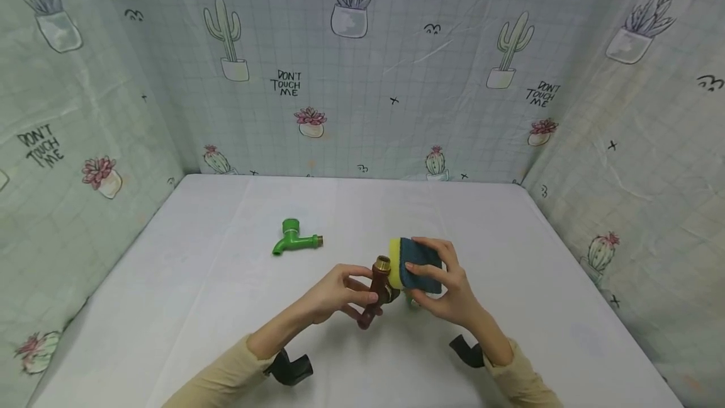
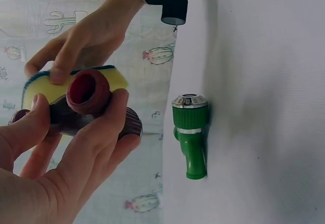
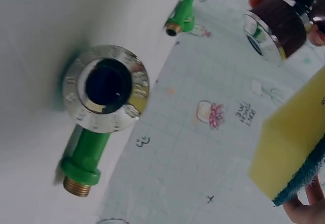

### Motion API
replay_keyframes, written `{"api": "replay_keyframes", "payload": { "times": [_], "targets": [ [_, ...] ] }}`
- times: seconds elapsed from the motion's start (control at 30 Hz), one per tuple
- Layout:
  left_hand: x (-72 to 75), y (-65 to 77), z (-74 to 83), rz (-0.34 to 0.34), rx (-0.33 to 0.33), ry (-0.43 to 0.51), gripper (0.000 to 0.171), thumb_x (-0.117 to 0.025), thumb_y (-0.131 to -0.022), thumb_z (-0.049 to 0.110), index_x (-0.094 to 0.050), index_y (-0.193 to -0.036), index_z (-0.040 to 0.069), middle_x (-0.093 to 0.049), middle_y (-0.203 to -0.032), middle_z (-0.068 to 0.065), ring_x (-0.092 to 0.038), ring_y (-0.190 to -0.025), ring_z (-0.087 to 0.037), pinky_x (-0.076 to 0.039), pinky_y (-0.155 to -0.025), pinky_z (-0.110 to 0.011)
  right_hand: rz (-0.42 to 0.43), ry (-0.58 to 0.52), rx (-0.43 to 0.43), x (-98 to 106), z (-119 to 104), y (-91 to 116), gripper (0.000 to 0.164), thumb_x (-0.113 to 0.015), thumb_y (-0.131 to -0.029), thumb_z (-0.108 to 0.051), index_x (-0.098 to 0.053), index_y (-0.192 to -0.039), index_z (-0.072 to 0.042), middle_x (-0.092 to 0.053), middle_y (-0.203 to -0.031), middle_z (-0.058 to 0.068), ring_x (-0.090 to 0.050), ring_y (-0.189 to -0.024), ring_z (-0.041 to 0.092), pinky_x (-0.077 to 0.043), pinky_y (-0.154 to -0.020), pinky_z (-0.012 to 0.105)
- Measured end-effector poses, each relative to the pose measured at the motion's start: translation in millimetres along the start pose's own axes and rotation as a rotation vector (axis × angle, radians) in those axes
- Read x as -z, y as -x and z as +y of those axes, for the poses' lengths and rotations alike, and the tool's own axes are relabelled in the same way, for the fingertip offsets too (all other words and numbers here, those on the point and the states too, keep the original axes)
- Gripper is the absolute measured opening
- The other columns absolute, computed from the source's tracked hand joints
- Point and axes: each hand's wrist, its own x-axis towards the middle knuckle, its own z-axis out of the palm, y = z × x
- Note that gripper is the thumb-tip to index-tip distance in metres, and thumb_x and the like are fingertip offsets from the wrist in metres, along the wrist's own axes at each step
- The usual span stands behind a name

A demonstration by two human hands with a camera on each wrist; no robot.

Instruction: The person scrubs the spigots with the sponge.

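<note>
My left hand point(image 1: 340, 294) grips a dark brown-red tap point(image 1: 378, 279) with a brass threaded end, raised above the table. My right hand point(image 1: 455, 288) holds a yellow sponge point(image 1: 394, 260) by its dark blue-green scouring side, fingers along one face and the thumb below. The sponge's yellow side faces the tap; in the left wrist view the sponge point(image 2: 45, 89) is right behind the tap point(image 2: 89, 92). Whether they touch, I cannot tell. Under the hands lies a green tap point(image 2: 192, 142) with a silver ring, mostly hidden in the head view.
Another green tap point(image 1: 297, 242) lies on the white table point(image 1: 226, 282), left of and beyond the hands. A black bent piece point(image 1: 290, 369) sits at the left wrist and a similar one point(image 1: 467, 352) at the right. Cactus-printed cloth point(image 1: 362, 93) encloses the back and sides.
</note>
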Motion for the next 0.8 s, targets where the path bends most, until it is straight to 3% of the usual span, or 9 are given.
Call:
{"api": "replay_keyframes", "payload": {
  "times": [0.17, 0.47, 0.6, 0.8],
  "targets": [
    [-1.4, -1.1, -0.7, 0.000, 0.033, 0.028, 0.039, -0.061, -0.082, 0.005, -0.050, -0.118, -0.005, -0.062, -0.099, -0.029, -0.066, -0.078, -0.027, -0.054, -0.063, -0.046, -0.012, -0.036, -0.046, -0.4, -1.7, -6.1, 0.031, -0.059, -0.084, -0.034, -0.063, -0.107, -0.015, -0.045, -0.125, 0.022, -0.037, -0.116, 0.027, -0.034, -0.098, 0.022],
    [-2.3, -6.5, -4.4, 0.000, 0.067, -0.041, 0.037, -0.061, -0.082, 0.006, -0.053, -0.118, -0.002, -0.065, -0.092, -0.026, -0.067, -0.070, -0.023, -0.054, -0.058, -0.044, -0.072, -0.052, -0.103, -2.8, -6.7, -13.2, 0.031, -0.061, -0.084, -0.031, -0.060, -0.111, -0.017, -0.044, -0.127, 0.020, -0.038, -0.117, 0.025, -0.039, -0.094, 0.031],
    [-0.5, -7.3, -5.7, -0.013, 0.044, 0.003, 0.038, -0.059, -0.083, 0.004, -0.051, -0.119, -0.003, -0.063, -0.097, -0.027, -0.066, -0.075, -0.024, -0.054, -0.062, -0.045, -0.105, -0.054, -0.088, -2.5, -6.6, -14.6, 0.032, -0.061, -0.083, -0.031, -0.059, -0.112, -0.018, -0.044, -0.127, 0.019, -0.038, -0.117, 0.025, -0.040, -0.094, 0.032],
    [0.7, -8.1, -6.2, -0.081, 0.021, 0.110, 0.043, -0.058, -0.083, 0.004, -0.045, -0.124, -0.004, -0.061, -0.104, -0.028, -0.066, -0.084, -0.031, -0.053, -0.068, -0.048, -0.087, -0.021, -0.034, -2.7, -6.0, -12.6, 0.033, -0.058, -0.085, -0.035, -0.060, -0.112, -0.017, -0.044, -0.126, 0.021, -0.039, -0.114, 0.027, -0.041, -0.092, 0.034]
  ]
}}
